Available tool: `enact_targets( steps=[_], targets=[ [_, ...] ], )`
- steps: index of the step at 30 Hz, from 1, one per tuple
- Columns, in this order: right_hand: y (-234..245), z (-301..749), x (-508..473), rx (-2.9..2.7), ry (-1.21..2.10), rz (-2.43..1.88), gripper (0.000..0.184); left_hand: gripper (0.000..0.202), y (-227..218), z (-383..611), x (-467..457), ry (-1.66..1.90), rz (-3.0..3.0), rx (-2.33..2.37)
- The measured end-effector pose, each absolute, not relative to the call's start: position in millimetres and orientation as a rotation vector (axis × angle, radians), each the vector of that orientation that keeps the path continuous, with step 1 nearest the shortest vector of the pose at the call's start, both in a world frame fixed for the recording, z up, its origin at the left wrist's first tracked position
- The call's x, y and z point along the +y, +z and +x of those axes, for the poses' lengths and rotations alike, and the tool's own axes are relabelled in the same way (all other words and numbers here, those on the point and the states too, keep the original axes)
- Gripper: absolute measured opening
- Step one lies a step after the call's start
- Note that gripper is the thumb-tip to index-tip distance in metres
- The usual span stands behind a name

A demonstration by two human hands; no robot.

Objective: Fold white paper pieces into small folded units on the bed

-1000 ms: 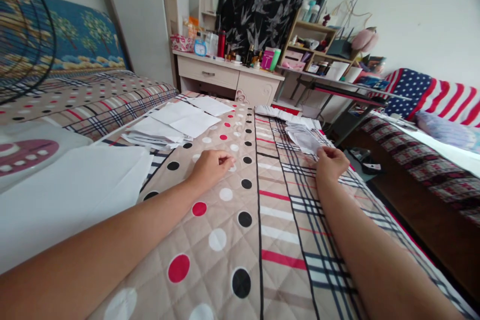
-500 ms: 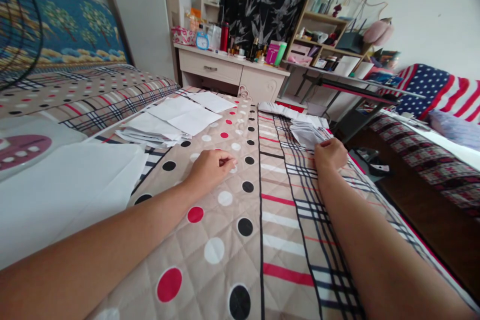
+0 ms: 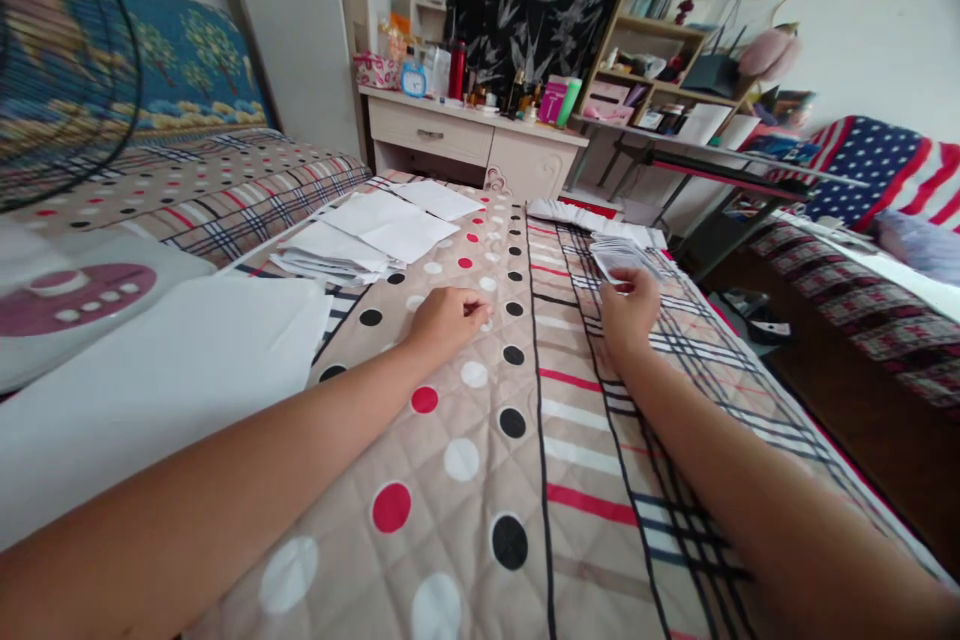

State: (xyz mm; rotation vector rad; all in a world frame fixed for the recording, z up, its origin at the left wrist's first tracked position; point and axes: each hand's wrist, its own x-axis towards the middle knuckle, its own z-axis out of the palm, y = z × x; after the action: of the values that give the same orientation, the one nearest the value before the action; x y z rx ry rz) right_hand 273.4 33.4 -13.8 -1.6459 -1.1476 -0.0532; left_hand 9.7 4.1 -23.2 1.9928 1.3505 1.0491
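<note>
Folded papers (image 3: 611,250) are lying in a small, fanned stack at the far right of the patterned bedspread (image 3: 465,540), just beyond your right hand (image 3: 630,305). Your thumb and fingertips there are sitting close together at the stack's near edge; whether you are pinching a paper or only touching the pile cannot be told. Your left hand (image 3: 448,318) is resting on the dotted strip, fingers curling closed with nothing showing in them, probably propping you as you are leaning forward.

Flat white sheets (image 3: 390,225) are overlapping loosely to its far left, and larger white paper (image 3: 202,360) is spreading across the near left. The dotted strip between seems to be separating flat pieces from folded ones, perhaps so the piles are not mixing.

Your right fingers are hiding part of the folded stack, and a pale folded strip (image 3: 566,213) beyond it is showing too small to read. Your left forearm is covering some of the larger paper, while the left edge is cutting off the fan base (image 3: 97,298).
</note>
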Motion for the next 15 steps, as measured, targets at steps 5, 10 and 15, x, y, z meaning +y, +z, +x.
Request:
enact_targets(
  steps=[5, 10, 15],
  targets=[
    [-19, 179, -7, -1.289, 0.691, -1.361, 0.030, 0.022, -17, 9, 1, 1.059, 2.013, 1.309],
    [-19, 160, -21, -1.453, 0.726, -1.336, 0.027, 0.021, -17, 8, -1, 1.084, 1.921, 1.284],
    [-22, 169, -15, -1.570, 0.685, -1.332, 0.020, 0.017, -2, -2, -3, 0.925, 1.593, 1.135]
  ],
)
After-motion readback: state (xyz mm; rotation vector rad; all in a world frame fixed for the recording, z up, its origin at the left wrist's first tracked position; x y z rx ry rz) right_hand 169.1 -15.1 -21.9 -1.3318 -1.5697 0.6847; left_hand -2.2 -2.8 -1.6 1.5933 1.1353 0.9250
